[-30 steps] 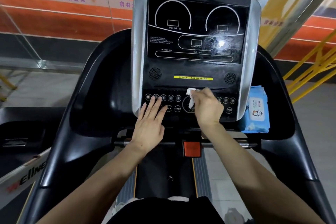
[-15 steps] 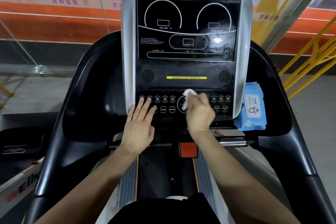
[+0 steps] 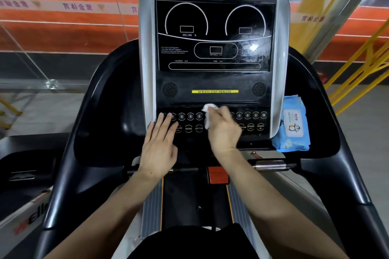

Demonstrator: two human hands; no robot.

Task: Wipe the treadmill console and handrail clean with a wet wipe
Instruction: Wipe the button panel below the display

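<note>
both hands sit on the button panel much as they did half a second ago: the left hand [image 3: 158, 149] has kept its place at the panel's left end, and the right hand [image 3: 224, 130] has stayed over the middle, with the white wet wipe [image 3: 208, 114] poking out at about the same spot above the knuckles. relative to the console [image 3: 214, 82], neither hand has shifted more than slightly

the left hand lies flat, fingers straight and lightly spread, fingertips [image 3: 168, 119] resting on the leftmost round buttons [image 3: 190, 116]; its grip is wide and holds nothing. its wrist crosses the thin black handrail [image 3: 183, 170] bar below the console

the right hand is knuckles-up, fingers curled forward, its grip closed round the bunched wipe, which is pressed against the panel between the two button groups, just under the yellow strip [image 3: 215, 91]

one blue pack of wipes [image 3: 292, 127] leans in the tray just beside the console's right silver edge. an orange-red tab [image 3: 217, 175] sits below the wrists, between the forearms
</note>
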